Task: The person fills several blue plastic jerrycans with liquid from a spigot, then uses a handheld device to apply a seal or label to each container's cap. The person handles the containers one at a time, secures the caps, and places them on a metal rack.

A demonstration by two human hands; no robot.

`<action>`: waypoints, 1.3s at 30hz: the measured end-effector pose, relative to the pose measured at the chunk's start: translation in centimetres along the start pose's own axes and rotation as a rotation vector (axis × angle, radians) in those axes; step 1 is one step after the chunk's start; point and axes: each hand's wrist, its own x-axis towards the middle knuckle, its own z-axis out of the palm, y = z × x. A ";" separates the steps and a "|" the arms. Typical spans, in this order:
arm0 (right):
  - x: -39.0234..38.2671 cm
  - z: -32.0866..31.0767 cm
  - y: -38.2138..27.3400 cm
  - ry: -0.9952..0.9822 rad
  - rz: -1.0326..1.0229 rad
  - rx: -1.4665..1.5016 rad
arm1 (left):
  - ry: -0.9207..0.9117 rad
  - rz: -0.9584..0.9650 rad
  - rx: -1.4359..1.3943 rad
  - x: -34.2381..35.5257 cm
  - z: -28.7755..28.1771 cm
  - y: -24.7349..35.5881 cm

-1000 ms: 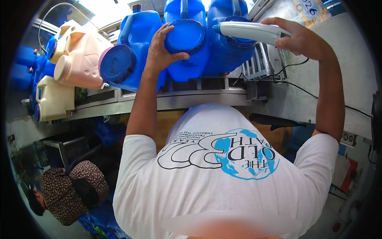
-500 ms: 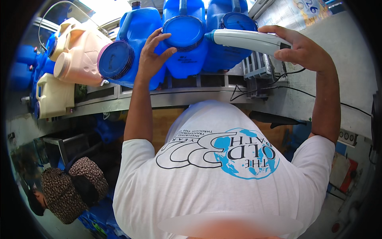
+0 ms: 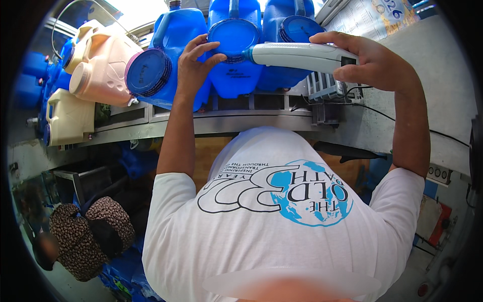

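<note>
My right hand [image 3: 370, 59] is closed around a white handheld heat gun [image 3: 297, 55] with a blue-green nozzle. The nozzle points left, at the lower right edge of the round blue cap [image 3: 234, 38] on the middle blue water jug [image 3: 236, 83]. At the left edge of that cap is my left hand [image 3: 196, 63], its thumb and fingers apart and slightly bent. Whether the fingertips press on the cap, I cannot tell. Behind the heat gun stands another blue jug [image 3: 282, 75] with a ridged blue cap [image 3: 300, 29].
Left of my left hand, a blue jug with a large cap [image 3: 148, 73] stands beside pink [image 3: 108, 70] and cream containers [image 3: 70, 118]. They line a metal counter [image 3: 216, 123]. A grey rack [image 3: 324, 86] and black cord [image 3: 380, 113] lie right. A person in patterned clothing [image 3: 75, 241] is at lower left.
The heat gun has moved left with my right hand, its nozzle now overlapping the lower right edge of the middle cap. My left hand has stayed nearly in place.
</note>
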 end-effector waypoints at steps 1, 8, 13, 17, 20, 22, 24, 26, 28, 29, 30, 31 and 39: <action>-0.1 0.0 -0.2 -0.007 0.010 0.005 | 0.003 0.004 0.012 0.0 0.0 0.1; -1.3 -0.3 -0.6 0.003 0.073 -0.039 | 0.029 0.037 0.054 -0.6 0.2 0.4; -0.4 0.0 -0.8 0.019 -0.046 -0.043 | 0.069 -0.074 -0.047 -1.2 1.0 0.3; 0.8 0.0 -1.9 -0.005 -0.051 -0.138 | 0.095 -0.071 -0.058 -1.6 1.3 0.2; 2.1 0.3 -3.0 -0.011 -0.057 -0.237 | 0.100 -0.070 -0.049 -1.8 1.4 0.1; 3.1 0.3 -3.7 -0.016 -0.089 -0.279 | 0.102 -0.062 -0.044 -1.8 1.4 0.0; 4.0 0.1 -4.3 -0.026 -0.112 -0.311 | 0.113 -0.045 -0.056 -1.8 1.5 0.0; 4.7 0.0 -4.8 -0.045 -0.132 -0.310 | 0.122 -0.045 -0.084 -1.8 1.5 0.0; 5.7 0.1 -5.1 -0.016 -0.143 -0.350 | 0.115 -0.045 -0.098 -1.8 1.4 0.0; 6.1 0.2 -5.2 -0.002 -0.147 -0.369 | 0.104 -0.046 -0.097 -1.8 1.3 0.0; 6.3 0.3 -5.2 0.026 -0.142 -0.369 | 0.093 -0.047 -0.097 -1.7 1.2 0.0; 6.5 0.3 -5.2 0.055 -0.136 -0.369 | 0.094 -0.022 -0.095 -1.6 1.0 -0.1; 2.0 -1.1 -3.3 0.063 -0.049 -0.284 | 0.056 0.029 -0.030 -0.6 0.0 -0.5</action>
